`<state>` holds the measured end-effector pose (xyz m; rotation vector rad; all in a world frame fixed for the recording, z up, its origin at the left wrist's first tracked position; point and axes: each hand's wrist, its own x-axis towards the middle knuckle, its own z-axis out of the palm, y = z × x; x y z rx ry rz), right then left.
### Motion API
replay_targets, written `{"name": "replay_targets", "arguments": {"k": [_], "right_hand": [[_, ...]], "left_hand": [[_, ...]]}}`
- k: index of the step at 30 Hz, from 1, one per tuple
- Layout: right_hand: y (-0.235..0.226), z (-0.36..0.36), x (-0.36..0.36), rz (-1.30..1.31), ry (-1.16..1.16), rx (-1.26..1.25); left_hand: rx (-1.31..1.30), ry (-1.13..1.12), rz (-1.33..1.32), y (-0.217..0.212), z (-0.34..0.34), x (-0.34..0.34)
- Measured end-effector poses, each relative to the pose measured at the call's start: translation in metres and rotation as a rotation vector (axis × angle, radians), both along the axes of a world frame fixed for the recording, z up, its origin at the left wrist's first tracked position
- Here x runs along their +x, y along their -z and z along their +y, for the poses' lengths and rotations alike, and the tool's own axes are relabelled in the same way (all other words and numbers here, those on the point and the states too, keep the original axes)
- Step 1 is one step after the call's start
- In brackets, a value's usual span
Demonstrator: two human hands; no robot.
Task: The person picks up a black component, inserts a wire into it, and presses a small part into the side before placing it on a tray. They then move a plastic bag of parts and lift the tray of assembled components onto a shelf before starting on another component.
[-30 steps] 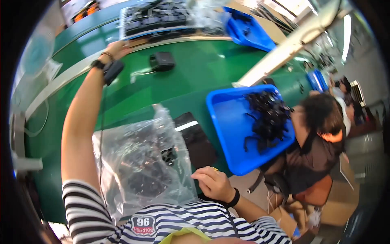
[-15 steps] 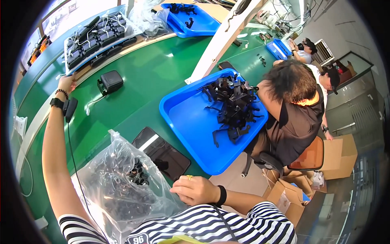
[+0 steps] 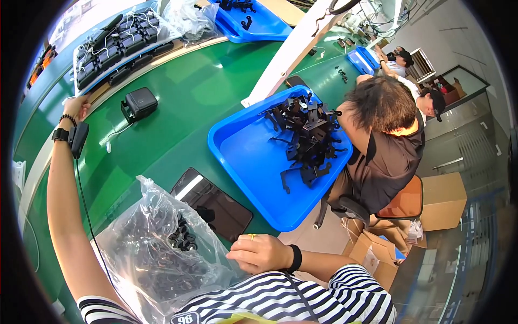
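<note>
My left hand (image 3: 78, 107) reaches far out at the left, its fingers closed at the near corner of a white-edged tray (image 3: 75, 67). Several black box-shaped speakers (image 3: 110, 53) with white cables fill that tray. My right hand (image 3: 259, 252) is close to my body with its fingers curled; whatever they hold, if anything, is hidden. Beside its fingertips lies a clear plastic bag (image 3: 156, 259) with small black parts (image 3: 183, 237) inside. A single black speaker (image 3: 141, 102) with a white cable stands on the green bench (image 3: 178, 129).
A blue tray (image 3: 243, 162) holds a heap of black brackets (image 3: 310, 135). Behind the bag lies a dark tablet-like panel (image 3: 218, 205). A white post (image 3: 286, 59) rises from the bench. A co-worker (image 3: 386, 135) sits at the right, near cardboard boxes (image 3: 442, 200). Another blue tray (image 3: 253, 27) stands at the back.
The whole view has shifted slightly to the left. My left hand stays at the tray's corner, and both hand and tray appear farther left. My right hand has barely moved.
</note>
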<state>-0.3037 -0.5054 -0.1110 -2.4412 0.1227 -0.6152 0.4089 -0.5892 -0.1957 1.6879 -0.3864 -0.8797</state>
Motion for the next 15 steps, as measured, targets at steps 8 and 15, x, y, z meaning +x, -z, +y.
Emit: {"name": "replay_targets", "arguments": {"k": [8, 15], "right_hand": [[-0.005, 0.003, -0.001, 0.032, -0.011, 0.055], [-0.004, 0.004, 0.001, -0.024, 0.047, 0.066]], "left_hand": [[0.037, -0.065, -0.110, -0.019, 0.003, -0.033], [-0.003, -0.026, -0.063, -0.025, -0.004, -0.037]]}}
